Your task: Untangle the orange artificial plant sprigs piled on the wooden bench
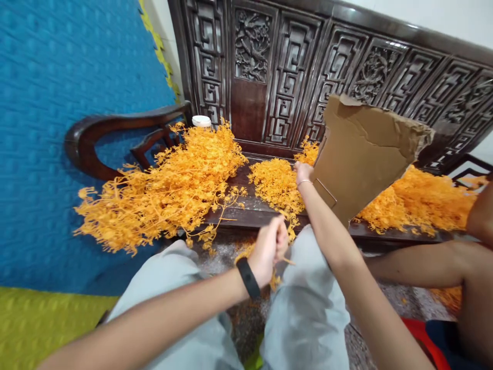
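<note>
My left hand (272,241), with a black band at the wrist, is closed round an orange plant stem between my knees. Farther forward, my right hand (303,173) reaches to the orange sprigs beside a cardboard sheet; its fingertips are partly hidden, and what they grip is too small to make out. A low pile of orange sprigs (275,180) lies on the dark wooden bench (248,218), just left of my right hand. The large orange heap (173,190) spreads over the bench's left end.
An upright cardboard sheet (362,149) stands right of my hand, with more orange sprigs (419,200) behind it. Carved wooden backrest (250,108) behind. A white lid (201,121) shows at the left. Another person's arm and leg (423,264) are at the right.
</note>
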Demonstrator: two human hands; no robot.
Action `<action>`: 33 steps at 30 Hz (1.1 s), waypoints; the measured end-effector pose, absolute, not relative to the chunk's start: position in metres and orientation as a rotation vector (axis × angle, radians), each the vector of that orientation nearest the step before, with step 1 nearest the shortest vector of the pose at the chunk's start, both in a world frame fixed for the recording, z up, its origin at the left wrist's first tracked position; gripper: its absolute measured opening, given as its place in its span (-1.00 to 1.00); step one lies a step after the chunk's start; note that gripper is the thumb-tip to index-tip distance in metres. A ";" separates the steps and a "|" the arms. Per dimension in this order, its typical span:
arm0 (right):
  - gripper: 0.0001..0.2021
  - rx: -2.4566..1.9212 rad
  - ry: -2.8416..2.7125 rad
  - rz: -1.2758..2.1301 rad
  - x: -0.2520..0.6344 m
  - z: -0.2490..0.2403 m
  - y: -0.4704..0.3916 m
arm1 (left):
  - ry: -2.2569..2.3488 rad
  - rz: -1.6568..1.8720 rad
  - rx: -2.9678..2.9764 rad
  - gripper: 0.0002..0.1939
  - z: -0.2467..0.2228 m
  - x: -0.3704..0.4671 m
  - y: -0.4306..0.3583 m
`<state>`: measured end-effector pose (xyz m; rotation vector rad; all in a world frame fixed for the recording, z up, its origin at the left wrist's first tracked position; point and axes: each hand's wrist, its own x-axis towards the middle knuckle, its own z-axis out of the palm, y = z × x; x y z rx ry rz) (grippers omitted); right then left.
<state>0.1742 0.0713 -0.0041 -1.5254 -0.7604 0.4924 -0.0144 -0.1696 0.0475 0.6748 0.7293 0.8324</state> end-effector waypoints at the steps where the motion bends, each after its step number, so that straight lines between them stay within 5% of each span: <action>1: -0.79 -1.540 -0.714 0.490 0.182 -0.006 0.069 | 0.709 0.763 0.694 -0.59 0.044 -0.015 -0.182; 13: -0.94 -1.604 -0.829 0.656 0.182 -0.018 0.052 | 0.741 0.719 0.652 -0.58 0.032 -0.016 -0.177; 23: -0.84 -1.677 -0.810 0.655 0.184 -0.011 0.050 | 0.524 1.099 0.572 -0.54 0.054 -0.036 -0.120; 26: -0.90 -1.615 -0.923 0.863 0.175 -0.003 0.040 | 0.519 1.157 0.574 -0.53 0.057 -0.042 -0.102; 33: -0.52 -1.173 -1.492 1.743 0.139 0.025 0.014 | 0.668 1.266 0.506 -0.54 0.053 -0.045 -0.075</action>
